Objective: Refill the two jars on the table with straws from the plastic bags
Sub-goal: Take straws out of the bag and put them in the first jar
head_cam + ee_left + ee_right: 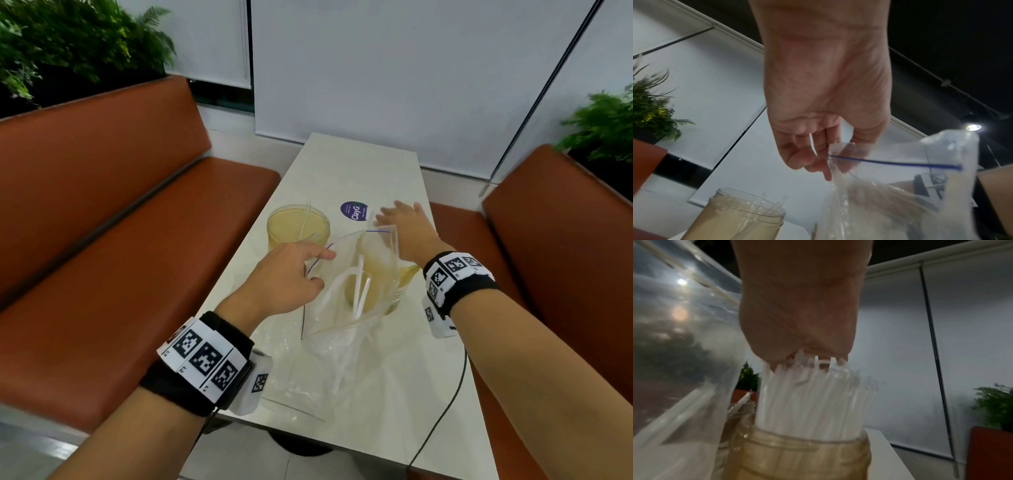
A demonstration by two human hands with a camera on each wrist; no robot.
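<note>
My left hand (291, 274) pinches the top edge of a clear zip bag (352, 284) with a blue seal line and holds it upright above the table; a few white straws (359, 291) remain inside. In the left wrist view the fingers (818, 164) curl on the bag (900, 194) rim. My right hand (404, 224) lies flat, fingers straight, on a bundle of straws (812, 394) standing in the right jar (797, 456), which the bag partly hides in the head view. The left jar (298, 226) holds one or two straws.
A second clear bag (308, 373) lies flat on the white table (359, 164) near its front edge. A purple round sticker (354, 211) is behind the jars. Orange benches (137, 240) flank the table. A black cable (455, 394) hangs off the right side.
</note>
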